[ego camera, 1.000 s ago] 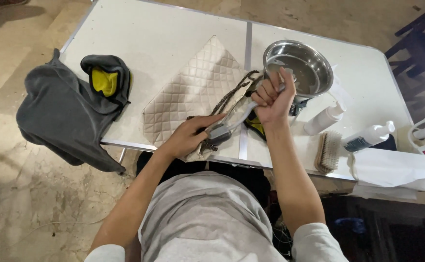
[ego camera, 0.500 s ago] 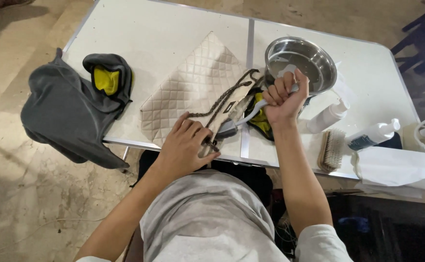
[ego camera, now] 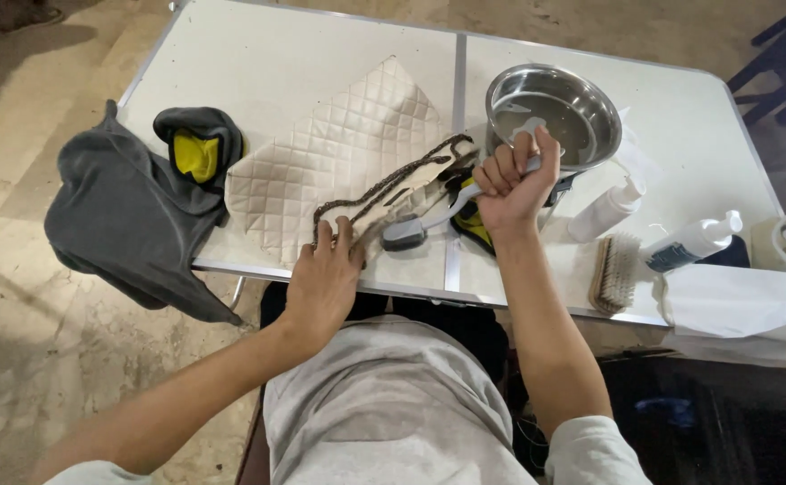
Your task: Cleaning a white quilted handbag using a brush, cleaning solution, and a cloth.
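Note:
My left hand (ego camera: 324,277) presses flat on the near end of a pale shoe sole with a dark patterned edge (ego camera: 393,184), which lies on a beige quilted mat (ego camera: 339,153). My right hand (ego camera: 512,180) is closed on the white handle of a grey-headed brush (ego camera: 408,232), whose head rests against the sole. A black and yellow shoe (ego camera: 472,224) lies partly hidden under my right hand. A steel bowl (ego camera: 582,99) stands just behind that hand.
A grey cloth (ego camera: 123,220) hangs over the white table's (ego camera: 276,63) left edge, beside a black and yellow shoe (ego camera: 197,148). At the right stand a white bottle (ego camera: 604,208), a wooden brush (ego camera: 615,272), a spray bottle (ego camera: 694,242) and white paper (ego camera: 743,301).
My left hand slid toward the table's near edge and flattened on the sole's end. The brush head swung down and left along the sole.

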